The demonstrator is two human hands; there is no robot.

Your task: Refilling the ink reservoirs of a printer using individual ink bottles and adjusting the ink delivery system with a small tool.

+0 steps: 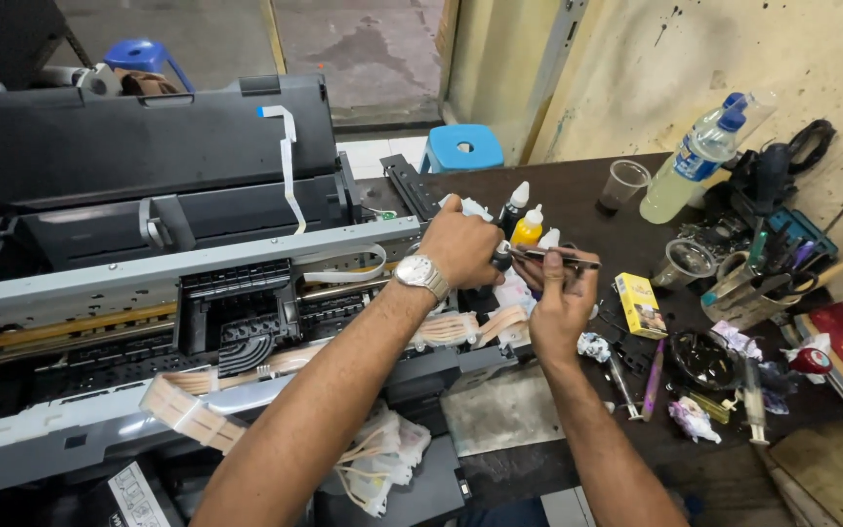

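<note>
An opened printer with its cover up and tubing exposed fills the left half of the view. My left hand, a metal watch on the wrist, grips a small white part at the printer's right end. My right hand holds thin metal tweezers, their tips reaching toward my left hand's fingers. Small ink bottles, one black and one yellow, stand just behind both hands.
On the dark table right of me lie a yellow box, syringes, crumpled tissues, plastic cups and a clutter of tools. A plastic bottle stands by the wall. A blue stool sits on the floor behind.
</note>
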